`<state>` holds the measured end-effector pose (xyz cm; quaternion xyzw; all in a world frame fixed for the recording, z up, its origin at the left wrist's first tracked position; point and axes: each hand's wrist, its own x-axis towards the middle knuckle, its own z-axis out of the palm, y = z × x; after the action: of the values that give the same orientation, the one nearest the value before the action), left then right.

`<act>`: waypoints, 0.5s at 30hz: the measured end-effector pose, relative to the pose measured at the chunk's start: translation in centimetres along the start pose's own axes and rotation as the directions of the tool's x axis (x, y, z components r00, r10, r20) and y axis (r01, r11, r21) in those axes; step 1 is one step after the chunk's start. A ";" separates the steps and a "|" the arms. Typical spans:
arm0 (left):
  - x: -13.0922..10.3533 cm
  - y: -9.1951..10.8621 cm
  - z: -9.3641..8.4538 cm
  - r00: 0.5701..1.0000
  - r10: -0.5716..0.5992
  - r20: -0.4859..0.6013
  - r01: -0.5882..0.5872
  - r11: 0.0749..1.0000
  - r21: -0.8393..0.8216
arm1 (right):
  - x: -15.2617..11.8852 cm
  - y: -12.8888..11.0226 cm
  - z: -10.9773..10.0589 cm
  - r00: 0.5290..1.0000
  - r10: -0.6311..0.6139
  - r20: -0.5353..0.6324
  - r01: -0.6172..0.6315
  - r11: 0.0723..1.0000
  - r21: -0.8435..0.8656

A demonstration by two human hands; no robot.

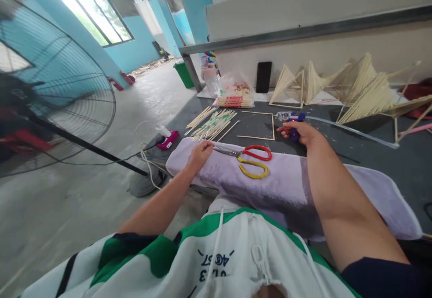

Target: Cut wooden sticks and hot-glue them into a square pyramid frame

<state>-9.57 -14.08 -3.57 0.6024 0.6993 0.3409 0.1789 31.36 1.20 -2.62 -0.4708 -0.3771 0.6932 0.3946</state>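
My right hand is closed around a blue hot glue gun with a small red light. A long clear glue stick trails to the right behind it. Just left of the gun's nozzle, thin wooden sticks lie on the dark table as an open-sided square. My left hand rests at the edge of the lilac towel, fingers pinched together; what they hold, if anything, is hidden. Beside those fingers are the tips of scissors with one red and one yellow handle, lying on the towel.
Loose sticks with green-white wrappers lie beyond my left hand. Behind are a bagged stick bundle, a black phone and fan-shaped stick models. A pink power socket sits at the left edge, near a large fan.
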 end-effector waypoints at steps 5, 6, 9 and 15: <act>5.1 2.9 0.6 0.984 -0.117 0.135 0.088 0.976 0.200 | -0.1 0.2 0.2 1.000 -0.015 0.008 0.015 0.998 0.063; 6.6 3.9 1.0 0.984 -0.100 0.147 0.060 0.965 0.255 | -0.1 0.2 0.3 1.000 -0.019 0.003 0.019 0.997 0.077; 10.5 7.0 2.8 0.988 -0.088 0.124 0.029 0.911 0.412 | -0.2 0.1 0.5 1.000 -0.007 0.001 0.007 0.993 0.114; 13.6 9.4 6.2 0.978 -0.156 0.140 0.046 0.811 0.584 | -0.1 0.1 0.6 0.997 -0.051 0.051 0.043 0.989 0.144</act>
<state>-1.58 1.04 0.79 0.6183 0.7816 0.0466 0.0686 30.82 1.02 -2.55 -0.4133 -0.3481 0.7215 0.4330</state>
